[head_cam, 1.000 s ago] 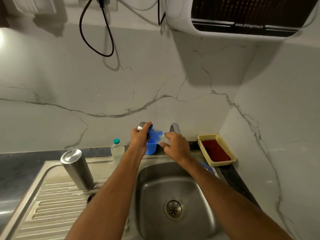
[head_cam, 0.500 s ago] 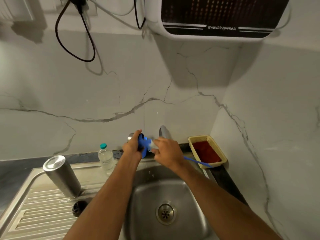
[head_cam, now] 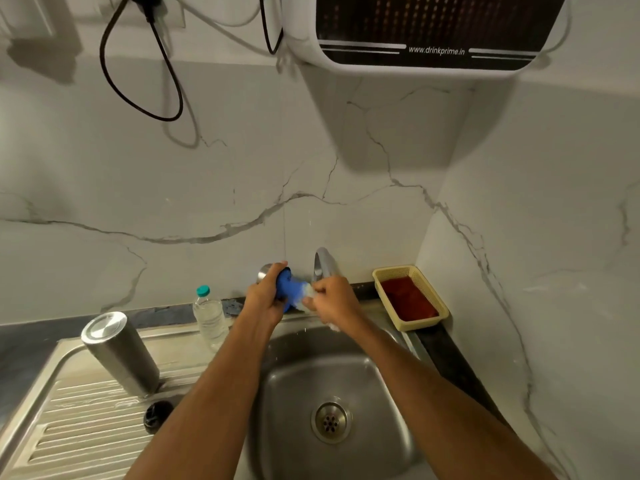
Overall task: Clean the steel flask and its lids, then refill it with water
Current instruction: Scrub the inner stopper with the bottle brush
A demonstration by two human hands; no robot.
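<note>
The steel flask stands upside down on the draining board at the left. A small black lid lies in front of it. Above the back of the sink, my left hand grips the steel outer lid, whose blue inside faces right. My right hand grips a blue brush with white foam on it, pushed against the lid's blue inside. The two hands almost touch, just left of the tap.
The steel sink with its drain lies below my forearms. A small plastic water bottle stands at the sink's back left. A yellow basket holding something red sits in the right corner. A water purifier hangs above.
The brush's thin blue handle, which stuck out of my right hand half a second ago, is now hidden. Both hands stay at the lid under the tap, working the brush against it.
</note>
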